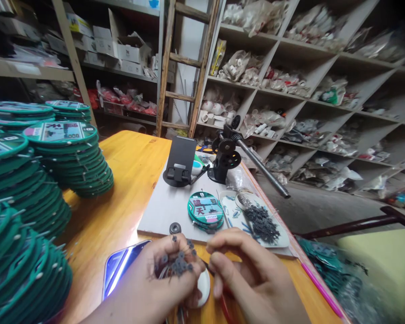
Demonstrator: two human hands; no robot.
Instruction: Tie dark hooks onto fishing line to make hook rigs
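Observation:
My left hand [168,274] is closed around a bunch of small dark grey rubber-like pieces [180,263], some with thin wires trailing from them. Close beside it, my right hand [252,274] has thumb and forefinger pinched together. A thin dark bit shows at its fingertips, too small to name. Partly hidden beneath both hands is a white round object [204,288]. Something red [226,308] runs under my right hand. Just beyond the hands, green round line spools [206,210] with a printed label lie on a white board [165,211].
A white tray [283,240] holds a heap of dark grey pieces [263,222] and a small bowl of tiny metal parts. A phone [121,265] lies left, near tall stacks of green spools [70,157]. A black stand [180,157] and geared device [225,155] stand behind.

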